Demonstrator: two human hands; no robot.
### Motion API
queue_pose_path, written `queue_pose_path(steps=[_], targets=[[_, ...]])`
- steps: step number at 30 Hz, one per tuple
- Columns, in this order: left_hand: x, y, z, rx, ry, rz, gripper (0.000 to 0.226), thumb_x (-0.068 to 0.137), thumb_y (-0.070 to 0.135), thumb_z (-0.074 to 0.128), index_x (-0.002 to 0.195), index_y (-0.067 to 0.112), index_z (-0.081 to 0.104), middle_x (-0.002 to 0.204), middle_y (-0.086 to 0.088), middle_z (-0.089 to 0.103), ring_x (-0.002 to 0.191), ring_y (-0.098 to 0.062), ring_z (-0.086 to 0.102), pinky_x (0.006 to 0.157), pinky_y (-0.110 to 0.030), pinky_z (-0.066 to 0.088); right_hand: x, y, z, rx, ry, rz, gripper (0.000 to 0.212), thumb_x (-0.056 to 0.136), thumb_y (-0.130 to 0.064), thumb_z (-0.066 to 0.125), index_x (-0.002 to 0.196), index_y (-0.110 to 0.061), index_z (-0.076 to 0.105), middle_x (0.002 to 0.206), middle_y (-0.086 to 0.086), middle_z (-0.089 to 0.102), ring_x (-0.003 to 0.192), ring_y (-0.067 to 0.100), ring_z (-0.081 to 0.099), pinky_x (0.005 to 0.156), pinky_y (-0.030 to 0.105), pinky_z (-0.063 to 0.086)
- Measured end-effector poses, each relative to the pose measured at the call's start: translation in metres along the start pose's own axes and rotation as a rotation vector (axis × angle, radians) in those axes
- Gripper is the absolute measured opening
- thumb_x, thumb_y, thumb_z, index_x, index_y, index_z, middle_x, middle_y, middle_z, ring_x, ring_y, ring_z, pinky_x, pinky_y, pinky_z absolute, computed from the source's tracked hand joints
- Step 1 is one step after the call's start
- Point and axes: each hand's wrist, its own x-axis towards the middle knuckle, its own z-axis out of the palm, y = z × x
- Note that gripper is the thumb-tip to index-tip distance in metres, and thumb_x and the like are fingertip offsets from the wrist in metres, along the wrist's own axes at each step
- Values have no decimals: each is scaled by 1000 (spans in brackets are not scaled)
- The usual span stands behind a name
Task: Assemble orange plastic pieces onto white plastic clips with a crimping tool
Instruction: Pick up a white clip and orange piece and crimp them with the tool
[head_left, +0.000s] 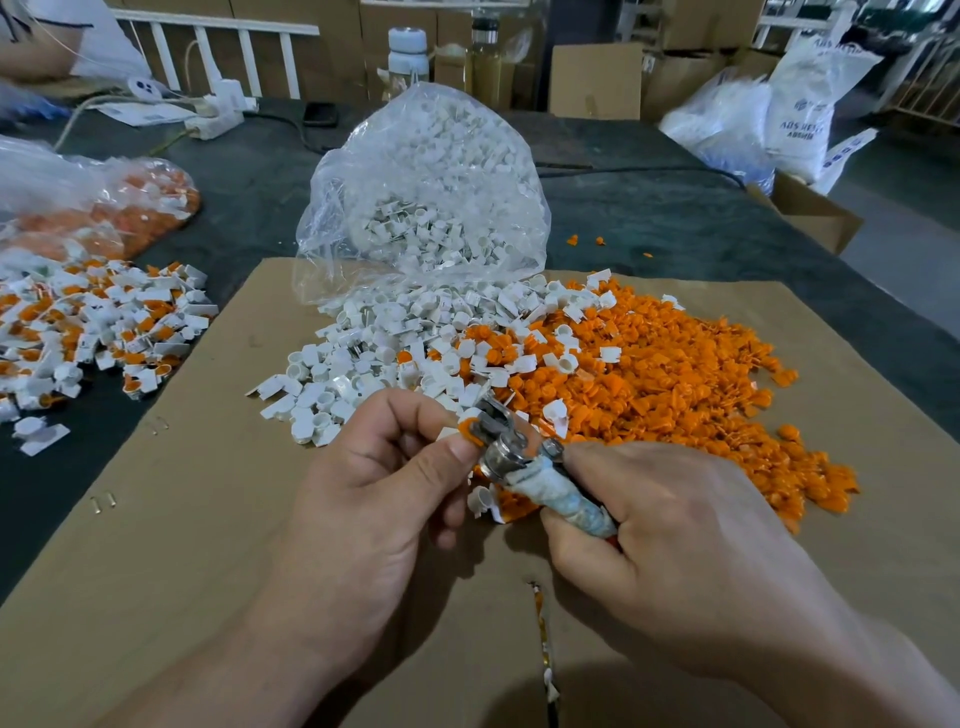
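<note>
step: crimp | left hand (384, 483) pinches orange piece (470, 428), seating it at the head of the tool (524, 467) | right hand (670, 545) grips the wrapped handle, apparently ready to squeeze | held over near edge of table (249, 197) | clips (374, 364) and orange pile (675, 374) mid-table, within reach

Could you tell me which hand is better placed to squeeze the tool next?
Probably the right hand: it grips the crimping tool by its wrapped handle; the left hand pinches the orange piece at its head.
</note>
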Motion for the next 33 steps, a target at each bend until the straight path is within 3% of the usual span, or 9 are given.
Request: queue_pose_path(steps=[8, 13, 18, 22, 25, 28, 33], targets=[[-1, 3, 2, 25, 22, -8, 13, 71, 33, 74, 74, 24, 65, 53, 1, 51, 46, -10, 47, 41, -20, 40, 0, 0, 4, 2, 0, 2, 28, 86, -48, 40, 70, -27, 50, 55, -10, 41, 50, 10, 41, 42, 34, 36], [1, 9, 4, 70, 134, -31, 7, 74, 18, 65, 68, 19, 61, 49, -6, 49, 44, -15, 42, 40, -24, 37, 3, 6, 3, 10, -2, 12, 31, 85, -53, 41, 89, -29, 60, 71, -14, 53, 67, 12, 48, 62, 35, 44], [-4, 12, 6, 259, 94, -68, 12, 75, 21, 69, 68, 17, 59, 47, -2, 50, 42, -10, 40, 38, -18, 32, 8, 18, 9, -217, -21, 78, 53, 82, -57, 46, 116, -21, 65, 89, -8, 64, 81, 18, 54, 72, 39, 43], [-7, 10, 7, 400, 86, -106, 3, 77, 22, 63, 75, 21, 62, 49, 0, 57, 42, -8, 43, 38, -16, 33, 15, 17, 15, -333, -131, 87, 63, 80, -69, 40, 117, -23, 63, 101, -5, 67, 92, 22, 55, 77, 41, 40], [-8, 8, 7, 528, 84, -83, 2, 78, 29, 63, 80, 30, 63, 60, 0, 67, 48, -8, 50, 43, -22, 38, 15, 15, 15, -271, -37, 68, 59, 82, -69, 39, 108, -23, 64, 103, -4, 63, 97, 23, 53, 79, 41, 40], [-9, 5, 8, 582, 93, 19, 7, 80, 35, 65, 79, 29, 63, 63, 4, 66, 55, -10, 55, 51, -26, 44, 12, 0, 16, -84, 186, -32, 34, 89, -52, 50, 89, -20, 61, 87, -5, 58, 82, 20, 51, 70, 39, 38], [-13, 5, 8, 528, -27, 111, 13, 88, 38, 59, 83, 29, 68, 73, 6, 72, 66, -7, 65, 58, -12, 49, 12, -3, 20, -44, 207, -104, 26, 99, -29, 44, 85, -15, 61, 80, -2, 56, 72, 19, 50, 65, 38, 45]])
